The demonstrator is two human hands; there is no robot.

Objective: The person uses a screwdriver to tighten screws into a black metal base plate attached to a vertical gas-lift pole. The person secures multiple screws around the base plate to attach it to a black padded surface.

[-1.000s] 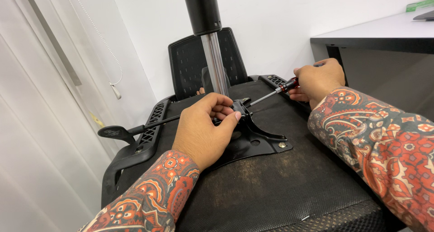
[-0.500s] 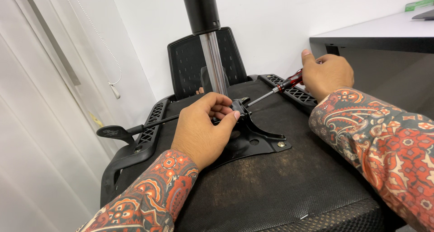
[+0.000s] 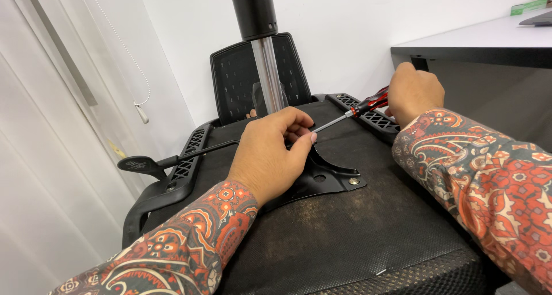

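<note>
We've got one office chair flipped upside down, its seat underside [image 3: 345,237] filling most of the view, with the chrome gas column [image 3: 269,76] sticking straight up behind our hands. One black metal mechanism plate [image 3: 328,177] sits bolted on the seat, and one bolt head [image 3: 353,181] shows at its near right corner. Two armrests [image 3: 184,157] lie along the sides, and one lever with a paddle end [image 3: 141,165] pokes out left. Our left hand [image 3: 270,154] is curled down over the plate's hub, fingers bent around it, covering whatever's under there, probably a screw. Our right hand [image 3: 414,94] is closed around the red-and-black handle of the one screwdriver [image 3: 351,114], off to the right by the far armrest, the shaft running down-left with its tip right at our left fingertips. A desk edge [image 3: 477,45] sits just behind the right hand.
</note>
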